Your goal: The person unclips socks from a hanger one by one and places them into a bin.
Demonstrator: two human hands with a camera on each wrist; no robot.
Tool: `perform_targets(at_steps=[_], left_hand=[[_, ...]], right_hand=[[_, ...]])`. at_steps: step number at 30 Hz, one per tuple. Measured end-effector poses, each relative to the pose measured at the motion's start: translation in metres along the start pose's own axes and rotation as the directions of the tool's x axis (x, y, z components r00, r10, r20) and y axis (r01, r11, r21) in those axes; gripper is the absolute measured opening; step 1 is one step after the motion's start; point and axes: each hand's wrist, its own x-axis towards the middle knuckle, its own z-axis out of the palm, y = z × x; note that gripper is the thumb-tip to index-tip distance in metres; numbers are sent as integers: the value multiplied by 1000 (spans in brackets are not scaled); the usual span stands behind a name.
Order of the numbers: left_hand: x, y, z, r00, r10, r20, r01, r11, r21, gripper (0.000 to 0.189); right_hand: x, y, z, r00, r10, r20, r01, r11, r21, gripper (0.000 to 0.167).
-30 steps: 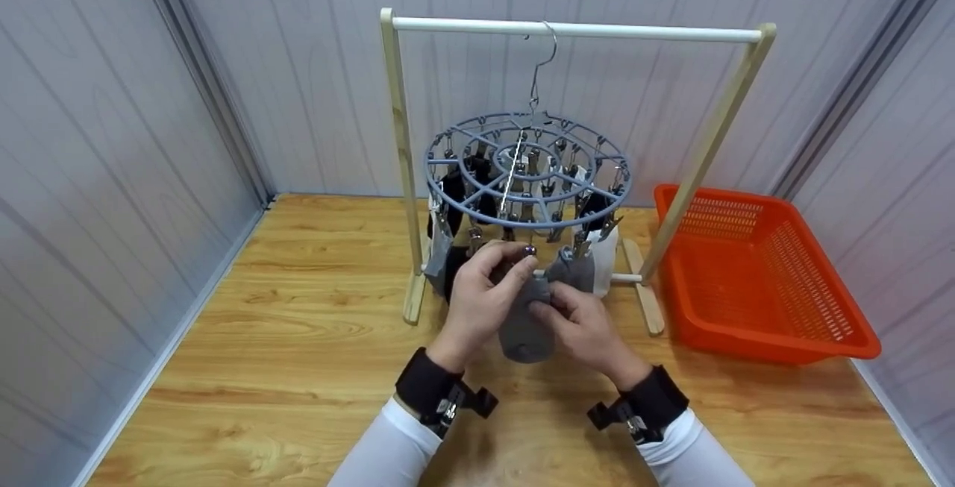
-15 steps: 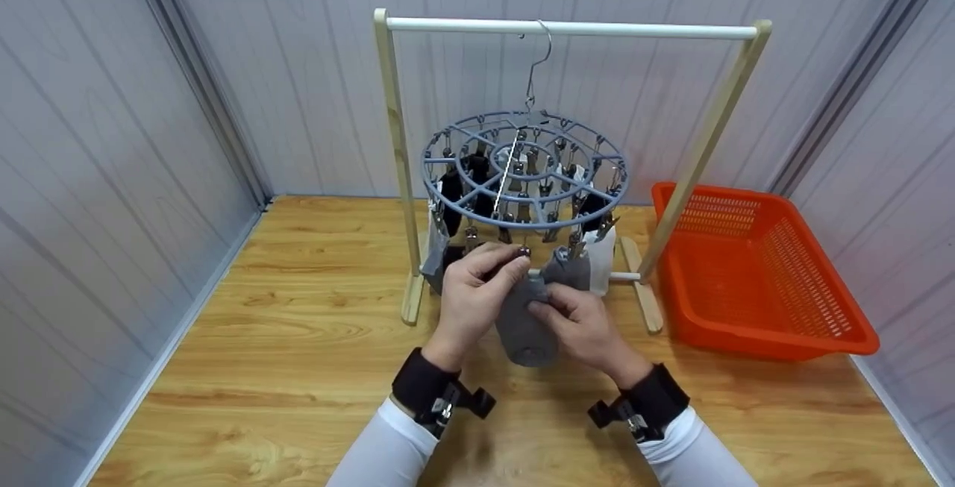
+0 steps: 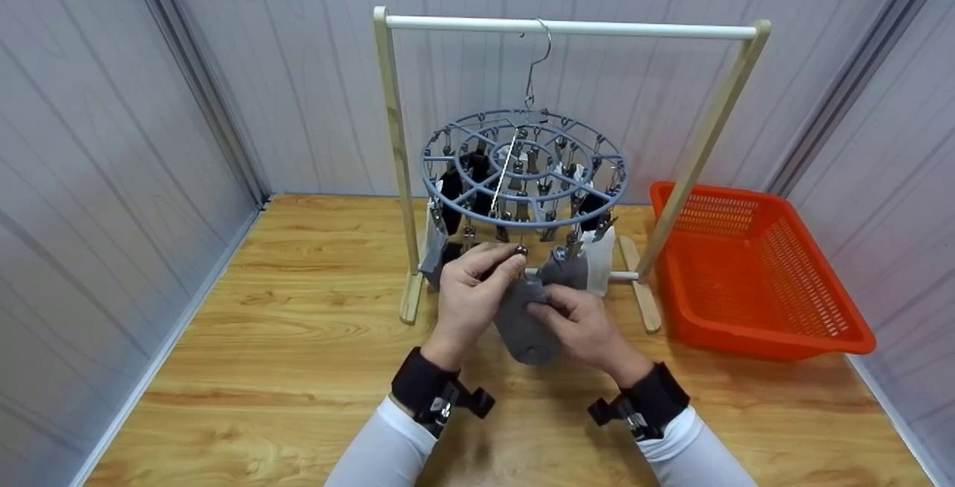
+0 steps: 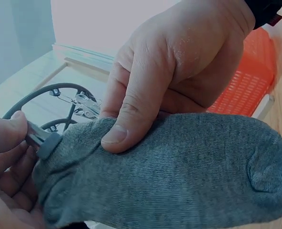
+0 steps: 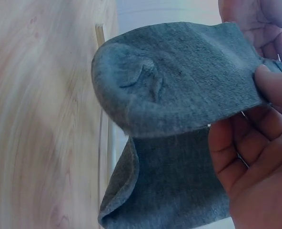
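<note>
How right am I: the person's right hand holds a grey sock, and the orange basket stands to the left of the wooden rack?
Not quite: the orange basket stands to the right of the wooden rack, as the head view shows. The right hand does hold a grey sock.

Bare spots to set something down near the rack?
Free: wooden surface between left wall and left rack foot; inside red basket. Crowded: below round hanger, with hung socks, clips, left hand, right hand and held gray sock.

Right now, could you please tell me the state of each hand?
Left hand: closed, pinching a hanger clip.
Right hand: closed, pinching the gray sock near its cuff.
</note>
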Motion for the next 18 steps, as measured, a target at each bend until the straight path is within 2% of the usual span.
perform_targets(at_steps=[5,9,14,18], left_hand=[[0,0,0,1000,9,-12,-9,1000,1,17],[0,0,0,1000,-12,-7,12,1000,-5,18],[0,-2,0,999,-46,-26,45,998,-36,20],[0,-3,0,999,-44,-30,42,997,-63,21]], right_hand=[[1,2,-6,998,-60,22,60,998,0,6],[1,2,-14,995,-99,25,99,995,-4,8],[2,0,-28,994,-108,23,109,993,-52,12],[2,1,-39,994,-111,21,112,991,-77,13]])
